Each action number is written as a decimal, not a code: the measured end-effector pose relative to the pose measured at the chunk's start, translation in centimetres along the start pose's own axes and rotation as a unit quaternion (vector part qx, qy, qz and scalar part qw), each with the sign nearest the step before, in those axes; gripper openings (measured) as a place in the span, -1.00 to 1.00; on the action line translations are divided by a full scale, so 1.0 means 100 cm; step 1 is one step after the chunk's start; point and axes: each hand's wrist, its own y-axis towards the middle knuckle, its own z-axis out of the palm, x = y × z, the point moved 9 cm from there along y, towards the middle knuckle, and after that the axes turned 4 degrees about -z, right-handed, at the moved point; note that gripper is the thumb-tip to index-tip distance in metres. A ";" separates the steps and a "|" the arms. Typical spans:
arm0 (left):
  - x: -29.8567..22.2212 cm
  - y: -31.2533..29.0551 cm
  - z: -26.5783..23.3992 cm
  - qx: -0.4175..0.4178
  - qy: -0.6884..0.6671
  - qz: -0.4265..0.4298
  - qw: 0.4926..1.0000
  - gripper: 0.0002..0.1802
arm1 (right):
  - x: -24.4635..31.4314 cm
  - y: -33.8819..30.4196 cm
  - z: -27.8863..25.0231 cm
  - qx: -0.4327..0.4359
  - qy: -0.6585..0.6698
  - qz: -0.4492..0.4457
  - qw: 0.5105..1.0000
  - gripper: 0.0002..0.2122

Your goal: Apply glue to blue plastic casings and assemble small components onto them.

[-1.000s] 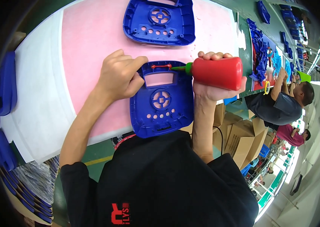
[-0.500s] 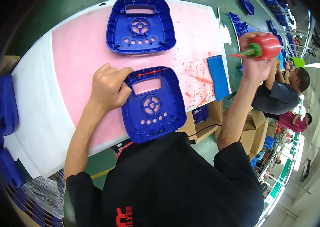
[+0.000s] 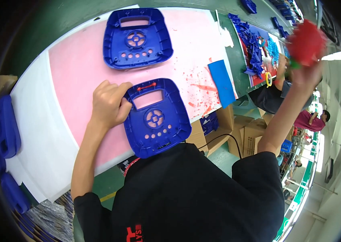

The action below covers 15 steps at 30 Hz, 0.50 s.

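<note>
Head view: left hand [image 3: 109, 105] grips the upper-left corner of a blue housing [image 3: 177, 111] at the centre of the frame — a red streak [image 3: 146, 86] runs above its rectangular opening. Right hand [image 3: 308, 76], blurred, is raised at upper right, grasping a red bottle [image 3: 307, 43]. Second blue housing [image 3: 115, 45] lies upper centre-left on the pink-covered bench [image 3: 67, 80]; red spatter [image 3: 202, 87] marks the surface beside a blue strip [image 3: 222, 84].
</note>
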 end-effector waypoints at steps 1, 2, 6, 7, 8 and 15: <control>-0.001 0.001 -0.001 -0.004 -0.003 -0.001 1.000 -0.65 | -0.018 -0.009 -0.030 -0.076 -0.209 -0.015 0.975 -0.53; -0.001 0.000 -0.001 -0.006 -0.001 -0.003 1.000 -0.65 | -0.056 -0.009 -0.081 -0.097 -0.445 0.051 0.889 -0.55; -0.007 0.001 -0.001 -0.006 -0.012 0.020 1.000 -0.63 | -0.176 -0.036 -0.035 0.034 -0.585 0.149 0.797 -0.49; -0.005 0.000 0.000 -0.002 -0.014 0.010 1.000 -0.63 | -0.189 -0.036 -0.039 0.032 -0.648 0.109 0.753 -0.44; -0.002 0.003 0.003 0.002 -0.019 0.000 1.000 -0.62 | -0.198 -0.036 -0.040 0.036 -0.678 0.073 0.730 -0.40; -0.001 0.002 0.001 0.019 -0.023 -0.027 0.999 -0.57 | -0.123 -0.030 -0.104 -0.028 -0.789 -0.125 0.601 -0.67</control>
